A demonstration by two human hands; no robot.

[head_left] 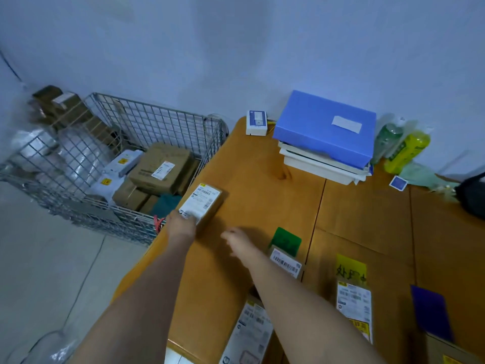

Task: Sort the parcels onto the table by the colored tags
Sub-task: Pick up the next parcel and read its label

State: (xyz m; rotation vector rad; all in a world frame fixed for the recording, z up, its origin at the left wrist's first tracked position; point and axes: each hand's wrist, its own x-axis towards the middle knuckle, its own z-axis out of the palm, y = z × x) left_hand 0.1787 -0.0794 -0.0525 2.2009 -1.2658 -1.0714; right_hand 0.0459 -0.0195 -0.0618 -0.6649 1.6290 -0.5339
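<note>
My left hand (181, 224) grips the near end of a small brown parcel (203, 203) with a white label, held at the table's left edge. My right hand (237, 240) hovers just right of it, fingers apart, holding nothing. On the wooden table (262, 185) lie a green tag (286, 240) with a labelled parcel (286, 262) below it, a yellow tag (351, 270) above another parcel (354, 306), and a purple tag (430, 311). A further parcel (249, 334) lies under my right forearm.
A wire basket (162, 127) left of the table holds several cardboard boxes (160, 166) and white bags. At the table's back stand a blue folder (328, 127) on white trays, a white device (257, 122), bottles (406, 151) and a dark bag (472, 195).
</note>
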